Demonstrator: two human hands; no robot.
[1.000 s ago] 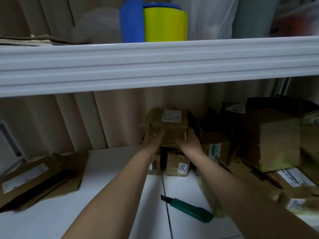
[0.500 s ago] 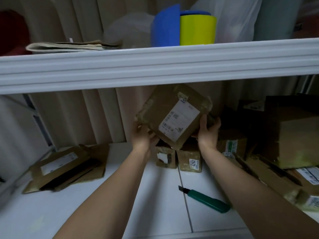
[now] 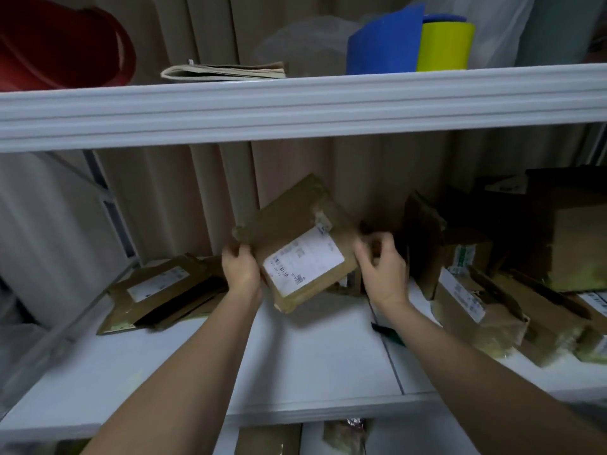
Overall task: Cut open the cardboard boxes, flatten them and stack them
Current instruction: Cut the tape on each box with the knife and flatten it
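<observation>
Nothing here is actually readable, honestly. The cardboard box (image 3: 295,244) being held has a white shipping label (image 3: 303,261) with barcode-ish marks and lines of print, all too blurry to make out. Same for the label on the flattened box (image 3: 157,290) at left and the labelled boxes (image 3: 466,297) at right: just smudges.

Cutter (image 3: 389,333), center-right: only a dark tip and a bit of green show, rest behind right forearm. Label (image 3: 303,259) on held box (image 3: 295,244): print too blurred to read. Right hand (image 3: 382,269) motion-blurred; can't tell if fingers touch the box. Red object (image 3: 62,44), upper left, cut by frame edge. Boxes at far right (image 3: 571,231) run off frame, in shadow. Items under the shelf (image 3: 341,436), bottom edge, cut off, unclear.
</observation>
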